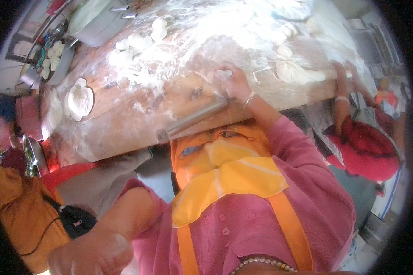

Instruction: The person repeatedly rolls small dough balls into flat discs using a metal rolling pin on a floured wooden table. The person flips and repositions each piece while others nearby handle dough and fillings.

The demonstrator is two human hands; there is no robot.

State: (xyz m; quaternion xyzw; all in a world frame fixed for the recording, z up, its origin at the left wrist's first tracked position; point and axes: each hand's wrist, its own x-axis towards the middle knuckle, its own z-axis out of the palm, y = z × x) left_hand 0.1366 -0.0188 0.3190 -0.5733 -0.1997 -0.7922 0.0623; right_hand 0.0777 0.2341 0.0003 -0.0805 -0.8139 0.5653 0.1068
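My right hand (234, 84), fingers curled, rests on the floured wooden worktop (124, 127). A pale patch shows at its fingers; I cannot tell whether it is dough or flour. Just below that hand lies the right end of a metal rolling pin (197, 117), which slants down to the table's front edge. My left hand (93, 252) is raised near the camera at the lower left, blurred and cut off by the frame, so its grip is unclear. Flattened dough rounds (81, 101) lie at the table's left. Several dough balls (136, 43) sit farther back.
A large metal pot (98, 22) stands at the back left, beside a metal bowl (63, 67) with dough balls. At right, another person's hands (342, 70) touch a long piece of dough (299, 73). A person in orange clothing (27, 209) is close on the left.
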